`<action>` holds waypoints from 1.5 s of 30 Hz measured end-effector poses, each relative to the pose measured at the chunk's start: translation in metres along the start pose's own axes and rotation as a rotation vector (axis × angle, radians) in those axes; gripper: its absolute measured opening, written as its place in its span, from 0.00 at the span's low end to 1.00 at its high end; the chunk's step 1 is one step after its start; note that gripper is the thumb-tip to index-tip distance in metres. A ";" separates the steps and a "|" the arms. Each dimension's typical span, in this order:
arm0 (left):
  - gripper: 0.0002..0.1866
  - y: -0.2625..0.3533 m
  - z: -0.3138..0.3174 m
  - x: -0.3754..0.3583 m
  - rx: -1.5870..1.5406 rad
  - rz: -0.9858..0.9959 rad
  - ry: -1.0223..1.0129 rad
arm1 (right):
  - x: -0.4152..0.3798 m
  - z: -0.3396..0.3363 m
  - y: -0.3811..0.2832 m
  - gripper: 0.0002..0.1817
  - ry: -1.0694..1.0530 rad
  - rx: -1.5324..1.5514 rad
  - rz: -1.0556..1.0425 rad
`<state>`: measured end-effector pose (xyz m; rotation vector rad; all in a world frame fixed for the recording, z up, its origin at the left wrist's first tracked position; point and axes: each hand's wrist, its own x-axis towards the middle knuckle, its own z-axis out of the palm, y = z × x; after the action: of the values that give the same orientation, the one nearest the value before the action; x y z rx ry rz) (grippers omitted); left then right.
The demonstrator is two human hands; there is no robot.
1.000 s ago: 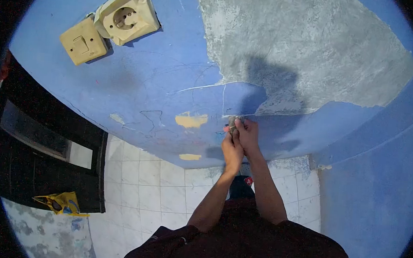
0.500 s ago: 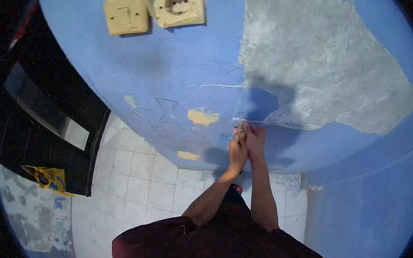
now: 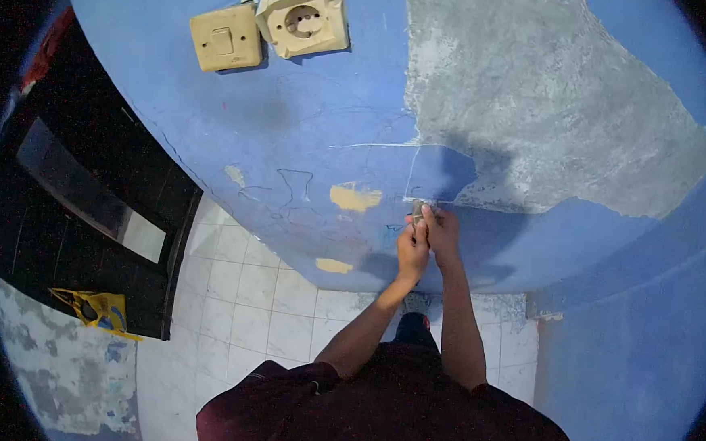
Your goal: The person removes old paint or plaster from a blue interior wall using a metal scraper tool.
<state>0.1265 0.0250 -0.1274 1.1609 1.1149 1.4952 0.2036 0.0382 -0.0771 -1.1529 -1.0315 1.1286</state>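
Note:
Both of my hands are together low on the blue wall (image 3: 294,128), closed around a small grey flat-bladed tool (image 3: 418,211); its exact kind is too small to tell. My left hand (image 3: 411,255) grips it from below. Beside and slightly above, my right hand (image 3: 442,234) is closed with its thumb along the tool. The tool's upper end is at a short white scratched line on the paint. More scratched white lines run above my hands, near the left edge of a bare grey plaster patch (image 3: 554,103). My hands partly cover the tool.
A cream light switch (image 3: 225,38) and a loose-looking socket (image 3: 304,22) are at upper left. A dark door (image 3: 71,203) is on the left, with a yellow bag (image 3: 105,312) near its lower edge. White floor tiles (image 3: 243,295) lie below; another blue wall (image 3: 627,358) stands at right.
The view has shifted slightly, with the door and switch appearing further right. My hands stay closed together on the tool, near the same scratched line.

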 end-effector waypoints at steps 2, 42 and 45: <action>0.24 0.016 -0.011 0.000 0.163 0.130 0.074 | 0.000 -0.008 0.008 0.19 -0.022 -0.007 -0.011; 0.21 0.030 0.027 -0.018 0.273 0.105 0.144 | 0.007 -0.028 0.023 0.16 -0.128 0.020 -0.034; 0.20 0.036 0.028 -0.020 0.312 0.062 0.113 | 0.000 -0.021 0.005 0.16 -0.089 0.126 -0.052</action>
<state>0.1521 0.0022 -0.0914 1.3444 1.4388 1.4843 0.2238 0.0355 -0.0845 -0.9782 -1.0379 1.1950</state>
